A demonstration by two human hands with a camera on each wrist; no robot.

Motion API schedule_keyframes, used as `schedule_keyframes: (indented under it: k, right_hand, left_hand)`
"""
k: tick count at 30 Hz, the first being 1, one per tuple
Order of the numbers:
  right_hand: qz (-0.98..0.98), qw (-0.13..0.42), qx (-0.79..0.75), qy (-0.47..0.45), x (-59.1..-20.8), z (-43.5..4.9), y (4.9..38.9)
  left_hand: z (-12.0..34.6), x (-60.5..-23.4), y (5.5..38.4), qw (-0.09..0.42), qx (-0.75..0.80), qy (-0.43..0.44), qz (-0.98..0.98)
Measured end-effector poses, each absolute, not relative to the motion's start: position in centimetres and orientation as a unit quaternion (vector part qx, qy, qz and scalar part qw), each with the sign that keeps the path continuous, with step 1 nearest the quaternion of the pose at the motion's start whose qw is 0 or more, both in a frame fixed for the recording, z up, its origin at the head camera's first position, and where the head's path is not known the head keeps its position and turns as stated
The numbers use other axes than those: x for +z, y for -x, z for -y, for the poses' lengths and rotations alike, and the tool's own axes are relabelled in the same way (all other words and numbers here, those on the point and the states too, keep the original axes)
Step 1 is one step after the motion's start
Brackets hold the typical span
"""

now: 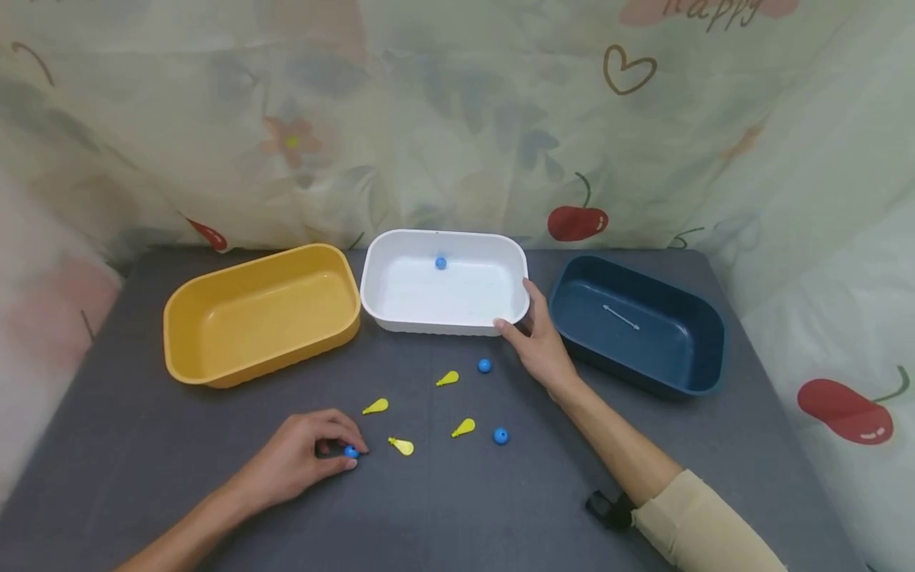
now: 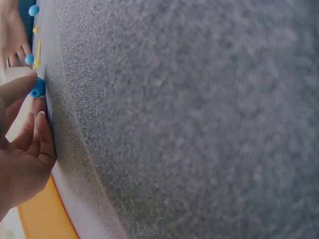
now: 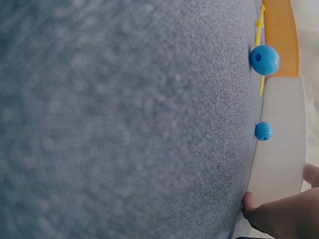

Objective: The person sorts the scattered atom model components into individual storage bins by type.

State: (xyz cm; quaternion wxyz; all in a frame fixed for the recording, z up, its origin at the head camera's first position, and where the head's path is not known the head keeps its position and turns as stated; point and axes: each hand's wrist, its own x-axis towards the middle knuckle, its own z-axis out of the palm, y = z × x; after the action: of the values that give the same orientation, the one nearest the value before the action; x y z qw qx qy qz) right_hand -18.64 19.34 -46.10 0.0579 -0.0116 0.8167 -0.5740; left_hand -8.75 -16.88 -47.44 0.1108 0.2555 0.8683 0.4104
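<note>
My left hand is low on the table, pinching a blue bead between thumb and fingertips; in the left wrist view the bead shows its hole. At the near right corner of the white bin, my right hand grips the wall, thumb on the outside and fingers at the rim. One blue bead lies inside that bin. Two more, a nearer blue bead and a farther blue bead, rest on the table. Several flat yellow drop-shaped pieces lie between the hands.
A yellow bin stands at the left, close against the white one. On the right is a dark blue bin holding a thin pale rod. A black object is by the right sleeve. Patterned cloth hangs behind the grey table.
</note>
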Motion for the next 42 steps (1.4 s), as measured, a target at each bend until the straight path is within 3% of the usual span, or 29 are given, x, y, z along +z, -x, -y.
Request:
schedule_keyframes:
  k: [14, 42]
  right_hand:
    - [-0.82, 0.063, -0.569, -0.002, -46.1, -19.4, 18.5]
    - [-0.817, 0.066, -0.572, -0.006, -46.0, -19.3, 18.5]
  left_hand:
    - [16.8, -46.5, 9.5, 0.107, 0.42, -0.251, -0.865]
    - [13.4, -39.8, 16.7, 0.042, 0.41, -0.283, -0.866]
